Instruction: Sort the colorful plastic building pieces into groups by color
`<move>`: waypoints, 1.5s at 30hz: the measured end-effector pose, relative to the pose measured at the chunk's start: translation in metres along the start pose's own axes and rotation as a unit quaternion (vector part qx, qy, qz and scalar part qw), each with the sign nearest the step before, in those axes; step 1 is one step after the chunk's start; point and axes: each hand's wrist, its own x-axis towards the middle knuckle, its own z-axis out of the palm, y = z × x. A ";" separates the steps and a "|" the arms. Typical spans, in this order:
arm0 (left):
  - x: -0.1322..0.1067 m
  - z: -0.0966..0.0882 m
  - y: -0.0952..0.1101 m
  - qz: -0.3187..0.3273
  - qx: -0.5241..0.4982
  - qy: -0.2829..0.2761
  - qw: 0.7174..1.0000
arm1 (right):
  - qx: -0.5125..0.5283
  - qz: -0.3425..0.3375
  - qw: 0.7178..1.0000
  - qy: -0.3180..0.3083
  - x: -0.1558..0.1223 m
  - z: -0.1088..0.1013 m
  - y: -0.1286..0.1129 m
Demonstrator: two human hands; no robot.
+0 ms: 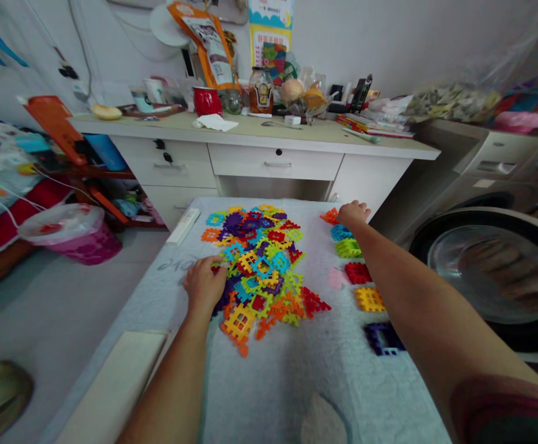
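My left hand (205, 285) is at the left edge of a loose pile of plastic interlocking building pieces (262, 265) in several colours. Its thumb and fingers are closed around a red building piece (216, 269), which is mostly hidden. At the far right of the cloth-covered table, my right hand (354, 213) has its fingers apart, beside orange building pieces (330, 216). Below it runs a column of one-colour groups: blue pieces (341, 232), lime green pieces (348, 248), red pieces (357, 272), yellow pieces (369, 299) and dark purple pieces (383, 338).
A white narrow box (183, 227) lies at the table's far left, and a pale board (116, 382) at its near left. Behind stands a white desk (278, 161) with jars and packets. A washing machine (485, 246) is on the right, a pink bin (77, 237) on the left.
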 end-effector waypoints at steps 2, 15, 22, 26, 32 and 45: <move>0.000 0.000 0.000 0.000 0.001 -0.001 1.000 | -0.001 -0.003 1.000 -0.004 0.000 0.002 0.000; 0.000 0.002 -0.002 0.005 -0.006 0.006 1.000 | 0.060 -0.020 0.998 0.031 -0.024 -0.025 0.002; -0.001 0.000 0.000 0.003 -0.014 -0.001 1.000 | 0.154 -0.136 0.977 0.061 -0.104 -0.057 -0.003; -0.002 -0.001 0.001 0.004 -0.008 -0.004 1.000 | 0.176 -0.245 0.953 -0.033 -0.166 -0.059 -0.007; -0.007 -0.003 0.001 0.026 0.005 -0.008 1.000 | 0.143 -0.311 0.927 -0.153 -0.239 -0.033 -0.001; -0.009 0.000 -0.001 0.074 -0.008 0.017 0.997 | 0.166 -0.299 0.926 -0.160 -0.259 -0.005 0.018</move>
